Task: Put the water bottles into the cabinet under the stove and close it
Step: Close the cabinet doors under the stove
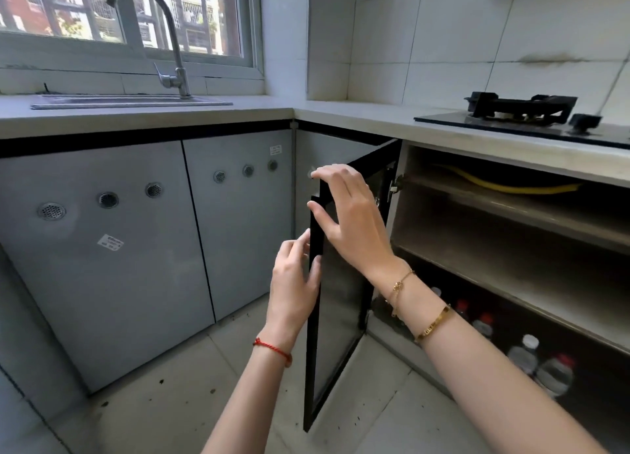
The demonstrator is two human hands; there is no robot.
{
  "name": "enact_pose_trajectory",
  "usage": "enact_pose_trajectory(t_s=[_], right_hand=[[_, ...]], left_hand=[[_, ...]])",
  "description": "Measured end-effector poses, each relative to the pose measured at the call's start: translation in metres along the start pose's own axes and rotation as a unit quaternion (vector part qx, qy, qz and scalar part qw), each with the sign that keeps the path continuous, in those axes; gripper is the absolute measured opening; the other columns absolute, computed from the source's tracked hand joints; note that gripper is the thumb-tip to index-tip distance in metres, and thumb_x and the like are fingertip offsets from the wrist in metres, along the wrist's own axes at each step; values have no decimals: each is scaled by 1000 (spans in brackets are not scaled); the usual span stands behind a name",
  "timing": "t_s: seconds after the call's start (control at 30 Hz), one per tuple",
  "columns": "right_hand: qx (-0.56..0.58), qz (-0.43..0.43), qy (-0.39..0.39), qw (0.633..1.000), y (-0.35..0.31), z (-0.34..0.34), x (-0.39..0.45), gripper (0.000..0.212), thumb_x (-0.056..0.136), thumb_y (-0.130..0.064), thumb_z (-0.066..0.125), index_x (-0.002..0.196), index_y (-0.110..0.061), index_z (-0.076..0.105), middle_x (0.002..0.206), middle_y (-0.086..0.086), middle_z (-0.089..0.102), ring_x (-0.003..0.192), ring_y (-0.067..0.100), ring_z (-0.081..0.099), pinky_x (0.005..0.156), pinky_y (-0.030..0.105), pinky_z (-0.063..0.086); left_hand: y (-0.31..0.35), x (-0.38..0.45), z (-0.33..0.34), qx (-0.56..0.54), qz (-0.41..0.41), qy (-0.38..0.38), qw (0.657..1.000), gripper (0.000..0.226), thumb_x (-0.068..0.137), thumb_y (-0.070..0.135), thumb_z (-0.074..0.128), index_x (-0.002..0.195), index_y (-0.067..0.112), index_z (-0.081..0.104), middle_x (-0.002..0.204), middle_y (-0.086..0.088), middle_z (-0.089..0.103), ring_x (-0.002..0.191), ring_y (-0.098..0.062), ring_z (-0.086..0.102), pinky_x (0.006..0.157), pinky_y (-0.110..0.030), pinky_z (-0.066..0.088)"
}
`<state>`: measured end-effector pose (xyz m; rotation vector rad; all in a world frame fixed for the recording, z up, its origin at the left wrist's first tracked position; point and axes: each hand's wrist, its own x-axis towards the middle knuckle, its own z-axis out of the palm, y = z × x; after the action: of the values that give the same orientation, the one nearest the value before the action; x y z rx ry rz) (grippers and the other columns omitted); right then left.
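The cabinet under the stove (511, 235) stands open, showing two shelves and a bottom floor. Several water bottles (531, 358) with red and white caps stand upright on the bottom floor, partly hidden behind my right forearm. The black-framed cabinet door (337, 337) is swung out toward me, nearly edge-on. My right hand (347, 221) lies against the door's upper free edge, fingers spread over its top corner. My left hand (293, 283) pinches the same edge lower down, thumb on one side and fingers on the other.
A black gas stove (521, 112) sits on the counter above the open cabinet. A yellow hose (504, 186) runs along the top shelf. Grey cabinet doors (112, 249) fill the left side under the sink (129, 100) and faucet (170, 44). The tiled floor (170, 409) is speckled with dirt.
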<state>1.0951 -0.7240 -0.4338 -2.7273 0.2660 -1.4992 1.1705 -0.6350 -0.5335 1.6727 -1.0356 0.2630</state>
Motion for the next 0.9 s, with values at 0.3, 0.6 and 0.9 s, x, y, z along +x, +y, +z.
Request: enact_pose_trajectory(t_s=[0.3,0.6,0.9], right_hand=[[-89,9,73,993,51,-84,-61,33,93,-23,63,122,-7,58,125,7,58,123,22,50,107,37,41],[-192,68,59,977,114,-163,-114,50,92,-24,66,136,-7,50,145,5,48,136,22,41,111,41,39],[-296,182,21,937,200,-210,-137,66,90,-32,63,147,-16,34,153,-5,37,143,18,28,115,39,34]], left_hand=[[61,-28,60,-76,98,-95,988,42,90,25,65,130,25,53,108,10,52,106,-8,51,94,-14,40],[128,-34,142,-147,104,-181,967,68,90,23,65,148,23,28,135,3,44,124,-11,47,106,-28,43],[169,-26,226,-104,184,-254,944,76,94,21,57,154,23,12,161,2,14,146,-17,20,118,-32,29]])
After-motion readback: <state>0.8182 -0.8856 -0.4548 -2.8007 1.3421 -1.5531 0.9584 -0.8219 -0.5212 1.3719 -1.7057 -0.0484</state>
